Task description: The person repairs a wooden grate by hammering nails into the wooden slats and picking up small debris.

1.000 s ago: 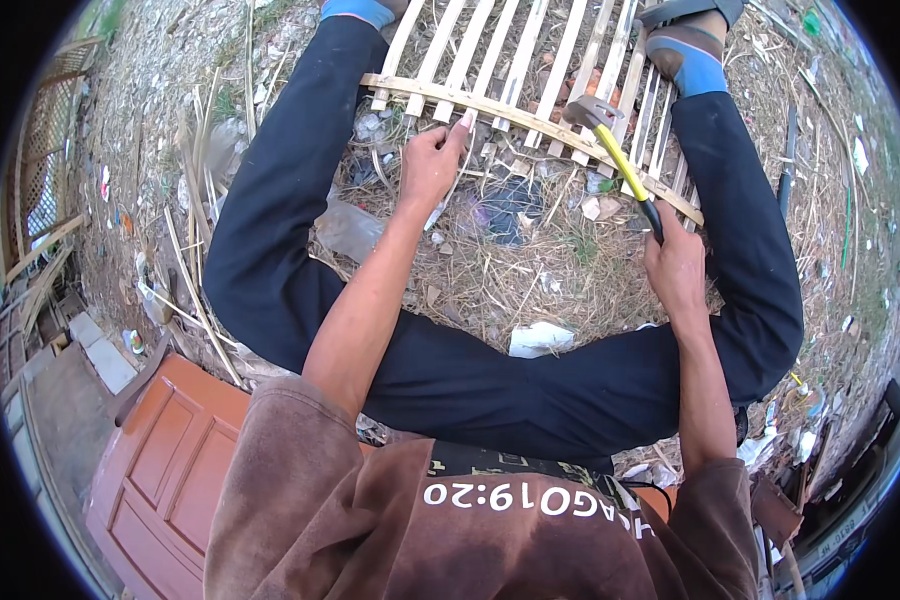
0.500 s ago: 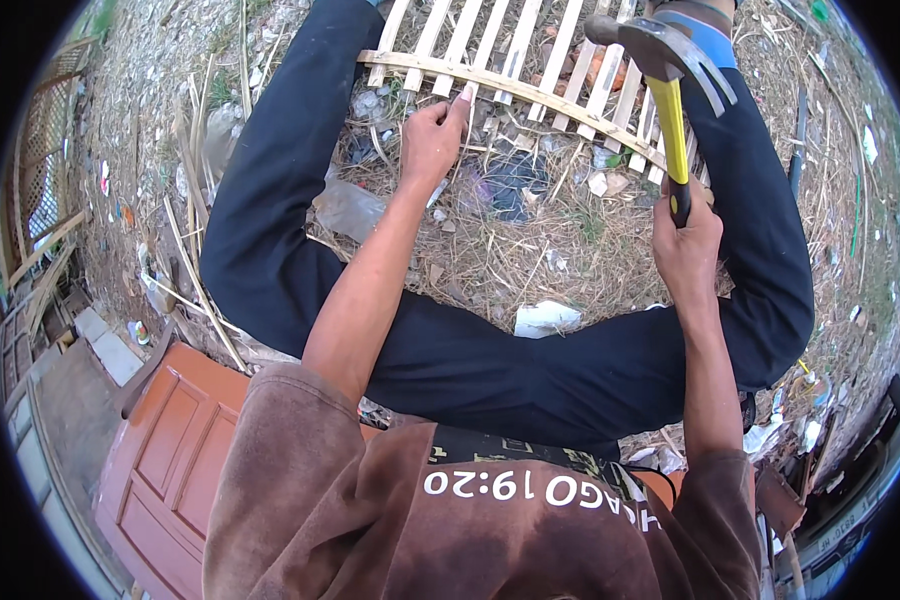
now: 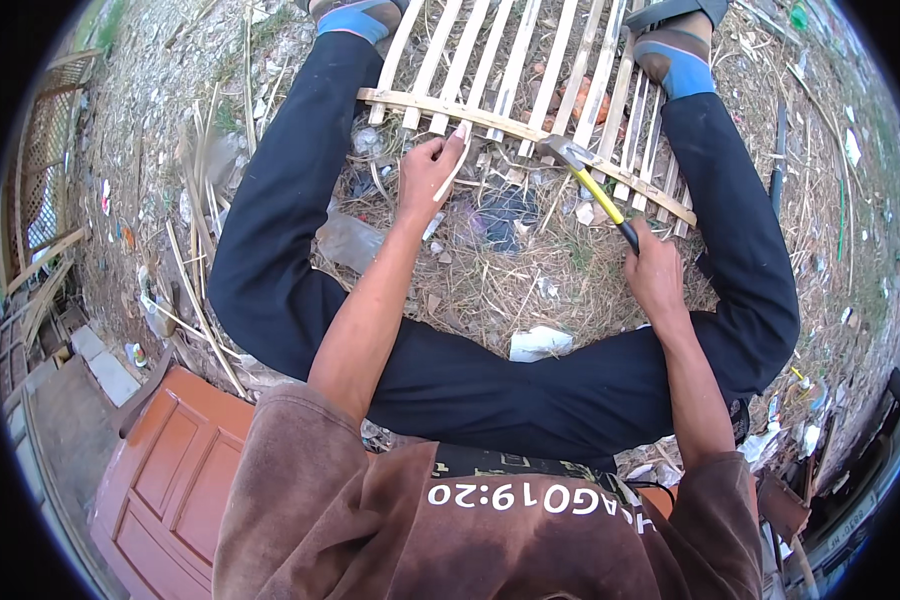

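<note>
My left hand [image 3: 430, 178] is closed just below the lower ends of the slats, and a thin pale wooden strip [image 3: 453, 170] lies along its thumb and fingers. In my right hand [image 3: 658, 275] is a claw hammer [image 3: 598, 192] with a yellow and black handle. Its metal head rests on or just above the curved wooden crosspiece [image 3: 510, 123]; which of the two I cannot tell. Several pale wooden slats [image 3: 515, 65] run side by side across that crosspiece, forming a rack between my feet.
My legs in dark trousers [image 3: 280, 210] are spread around the rack. Dry grass, stones and litter cover the ground, with a white scrap [image 3: 540, 344] near my lap. Loose sticks [image 3: 192, 290] and a brown panelled wooden piece [image 3: 170, 455] lie to the left.
The hammer has come down and leftward from its raised position to the crosspiece. My left hand stays near the slat ends, the pale strip now showing along it. My right foot has come into view.
</note>
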